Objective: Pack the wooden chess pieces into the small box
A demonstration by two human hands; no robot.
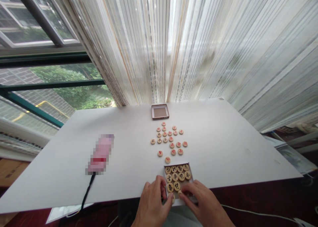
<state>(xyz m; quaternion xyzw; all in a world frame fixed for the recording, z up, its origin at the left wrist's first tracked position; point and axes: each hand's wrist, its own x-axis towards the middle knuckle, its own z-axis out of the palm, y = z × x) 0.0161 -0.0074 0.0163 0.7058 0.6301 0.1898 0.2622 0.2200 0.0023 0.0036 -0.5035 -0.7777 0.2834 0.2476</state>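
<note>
A shallow box (190,168) sits at the table's front edge with rows of round wooden Chinese chess pieces with black characters in it. My left hand (154,200) is curled at the box's left side, its thumb over the rim against a piece (173,198) in the near left corner. Between thumb and fingertips, my right hand (202,200) pinches another chess piece (180,193) low over the box's near part. Part of the box's near right side is hidden by that hand. Beyond the box lie loose pieces, mostly red-lettered (178,144), some black-lettered (159,140).
A rectangular lid or tray (160,118) lies at the back of the white table (213,137). To the left is a blurred-out pink object (100,154) with a black cord (87,191) running over the front edge. Striped curtains (159,48) hang behind the table.
</note>
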